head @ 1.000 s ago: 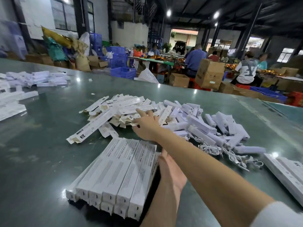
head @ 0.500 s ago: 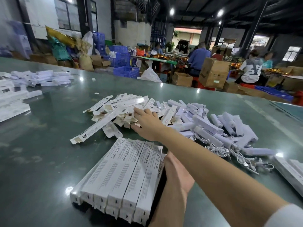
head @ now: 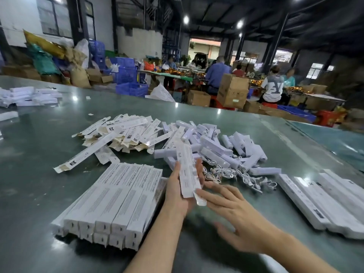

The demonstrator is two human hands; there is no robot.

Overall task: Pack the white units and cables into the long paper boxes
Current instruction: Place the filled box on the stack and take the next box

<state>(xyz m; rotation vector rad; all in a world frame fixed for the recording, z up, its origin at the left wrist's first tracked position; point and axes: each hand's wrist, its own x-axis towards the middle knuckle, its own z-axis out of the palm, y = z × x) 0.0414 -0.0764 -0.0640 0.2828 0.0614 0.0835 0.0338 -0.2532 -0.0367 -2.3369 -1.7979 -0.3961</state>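
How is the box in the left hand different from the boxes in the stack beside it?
The held box is single and lifted off the table, gripped by the left hand; the stacked boxes lie flat in rows, in two layers. The held box has its near end flap open, touched by the right hand; the stack's near ends look closed. Both are long, white and printed.

Both forearms rise from the bottom edge toward frame centre. The left hand (head: 177, 191), palm up, has its fingers curled round a long paper box (head: 188, 172). The right hand (head: 234, 211), lower right and blurred, has fingers straight, tips touching the box's near end.
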